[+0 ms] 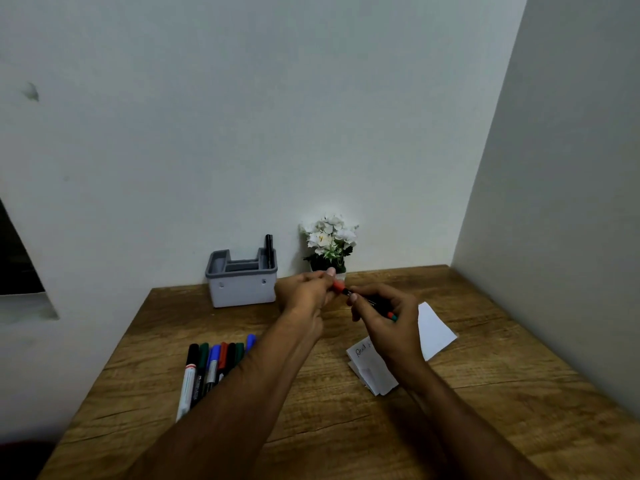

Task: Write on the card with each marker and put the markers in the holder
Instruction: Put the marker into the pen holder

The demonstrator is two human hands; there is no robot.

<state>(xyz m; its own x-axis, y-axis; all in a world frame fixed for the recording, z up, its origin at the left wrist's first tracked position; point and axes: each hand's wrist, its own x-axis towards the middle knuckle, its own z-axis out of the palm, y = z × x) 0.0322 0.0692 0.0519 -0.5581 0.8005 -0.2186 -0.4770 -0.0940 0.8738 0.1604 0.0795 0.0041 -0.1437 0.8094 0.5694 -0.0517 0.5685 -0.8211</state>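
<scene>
Above the tabletop (311, 427) our left hand (304, 289) pinches the red cap (337, 286), right hand (388, 317) grips the marker (372, 302); we should align them squarely.

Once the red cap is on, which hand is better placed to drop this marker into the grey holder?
Probably the right hand: it already grips the marker barrel. The left hand pinches only the red cap, though it is nearer the holder.

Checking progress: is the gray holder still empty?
No. One black marker stands upright in the right compartment of the gray holder; the other compartments look empty.
</scene>
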